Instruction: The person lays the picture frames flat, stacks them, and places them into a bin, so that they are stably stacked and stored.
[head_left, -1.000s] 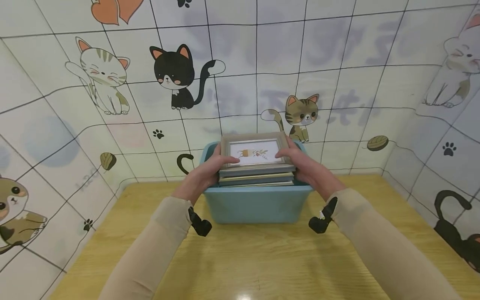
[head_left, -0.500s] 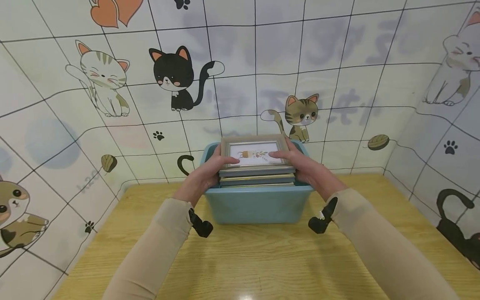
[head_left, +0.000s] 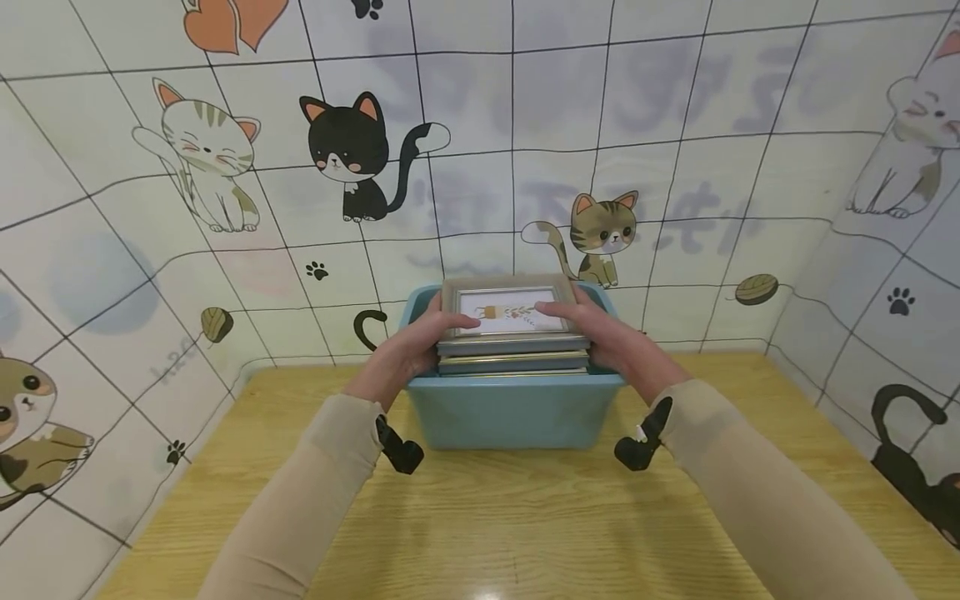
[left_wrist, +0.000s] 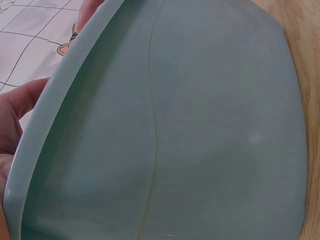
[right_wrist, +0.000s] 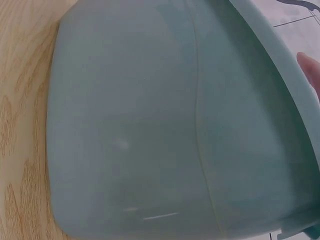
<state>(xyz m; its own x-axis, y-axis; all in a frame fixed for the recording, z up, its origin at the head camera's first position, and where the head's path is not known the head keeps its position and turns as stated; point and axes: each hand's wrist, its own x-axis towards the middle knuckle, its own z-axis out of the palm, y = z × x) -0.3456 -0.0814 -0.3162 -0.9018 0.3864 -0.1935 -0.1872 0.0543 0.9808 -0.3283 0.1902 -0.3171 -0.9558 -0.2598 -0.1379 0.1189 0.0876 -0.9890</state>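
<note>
A stack of picture frames (head_left: 513,342) sits partly inside a light blue plastic bin (head_left: 517,412), rising above its front rim. The top one has a pale grey-beige border round a small plant print. My left hand (head_left: 412,346) grips the stack's left side, thumb lying over the top frame. On the right side, my right hand (head_left: 607,333) does the same, its thumb reaching onto the print. Most fingers are hidden behind the stack and the bin rim. Both wrist views show mainly the bin's outer wall (left_wrist: 225,110), with a bit of each hand beyond the rim.
The bin stands on a yellowish wooden table (head_left: 495,517), near its back edge. Close behind rises a white wall (head_left: 480,108) with a grid and cartoon cats; side walls with similar prints flank the table.
The stack has sunk slightly into the bin, with less of its lower frames above the front rim. My right thumb has slid left onto the print. The bin stays in place.
</note>
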